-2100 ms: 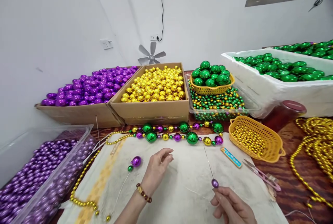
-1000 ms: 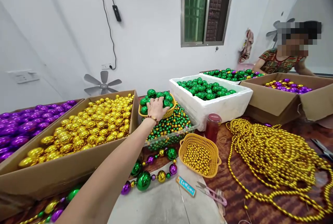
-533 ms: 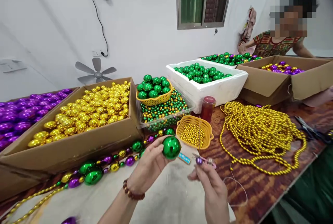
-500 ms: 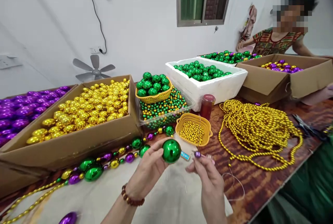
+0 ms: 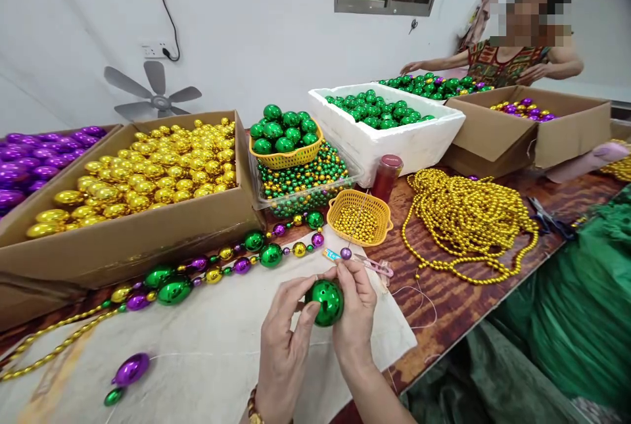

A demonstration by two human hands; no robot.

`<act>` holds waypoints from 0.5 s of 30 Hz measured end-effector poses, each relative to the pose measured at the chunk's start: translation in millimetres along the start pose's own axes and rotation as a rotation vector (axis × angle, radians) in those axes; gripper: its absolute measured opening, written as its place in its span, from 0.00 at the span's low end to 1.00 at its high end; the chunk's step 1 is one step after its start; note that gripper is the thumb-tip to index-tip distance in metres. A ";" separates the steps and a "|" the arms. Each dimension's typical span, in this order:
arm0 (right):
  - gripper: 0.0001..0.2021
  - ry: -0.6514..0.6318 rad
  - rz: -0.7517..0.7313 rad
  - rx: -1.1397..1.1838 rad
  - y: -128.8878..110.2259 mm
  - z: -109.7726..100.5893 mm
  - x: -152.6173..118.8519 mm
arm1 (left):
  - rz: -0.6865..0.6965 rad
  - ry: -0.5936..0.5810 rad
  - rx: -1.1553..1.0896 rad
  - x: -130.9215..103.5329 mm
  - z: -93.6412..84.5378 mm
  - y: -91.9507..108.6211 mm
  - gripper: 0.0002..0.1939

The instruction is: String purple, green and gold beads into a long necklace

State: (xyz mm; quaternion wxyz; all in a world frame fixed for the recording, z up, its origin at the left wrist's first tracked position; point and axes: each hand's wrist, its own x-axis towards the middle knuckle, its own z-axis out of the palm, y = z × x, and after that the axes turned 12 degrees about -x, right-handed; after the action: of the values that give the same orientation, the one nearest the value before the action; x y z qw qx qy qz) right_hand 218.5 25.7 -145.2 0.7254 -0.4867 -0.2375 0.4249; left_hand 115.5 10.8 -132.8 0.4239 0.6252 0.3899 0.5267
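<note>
Above a white cloth (image 5: pixel 211 319), one large shiny green ball (image 5: pixel 325 304) is gripped by the left hand (image 5: pixel 286 342) and right hand (image 5: pixel 355 312), one small purple bead (image 5: pixel 346 254) on a needle (image 5: pixel 351 238) at the latter's fingertips. Three cardboard boxes (image 5: pixel 187 227) are filled with purple balls (image 5: pixel 44 154), gold balls (image 5: pixel 158 171) and both; green balls (image 5: pixel 379 112) are held in one white foam box (image 5: pixel 394 148) and the far of two yellow plastic baskets (image 5: pixel 288 160), small gold beads (image 5: pixel 357 223) in the near

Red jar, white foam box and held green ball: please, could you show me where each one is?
Red jar (image 5: pixel 385 183), head view, side wall.
White foam box (image 5: pixel 401 149), head view, front wall.
Green ball (image 5: pixel 326 307), head view, front.
</note>
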 end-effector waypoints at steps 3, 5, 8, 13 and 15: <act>0.07 0.044 0.013 0.000 5.8 -1.2 -1.3 | 0.039 0.063 0.148 -7.9 5.7 -5.1 0.20; 0.07 0.066 0.016 -0.007 7.6 -2.9 -1.4 | 0.035 0.044 0.174 -13.7 9.2 -8.1 0.27; 0.08 0.100 0.005 -0.032 7.9 -4.4 -2.7 | 0.070 0.019 0.200 -19.7 14.2 -12.8 0.33; 0.08 0.119 -0.035 -0.079 5.3 -4.4 -4.2 | 0.117 0.010 0.108 -18.0 15.6 -20.0 0.26; 0.07 0.109 -0.048 -0.094 4.3 -8.7 -3.5 | 0.077 -0.002 0.014 -14.8 10.9 -19.7 0.26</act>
State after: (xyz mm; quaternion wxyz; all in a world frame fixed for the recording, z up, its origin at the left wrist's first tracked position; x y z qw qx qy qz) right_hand 221.6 19.1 -152.5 0.7234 -0.5369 -0.2289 0.3687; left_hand 123.4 2.3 -157.1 0.3991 0.6432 0.3690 0.5393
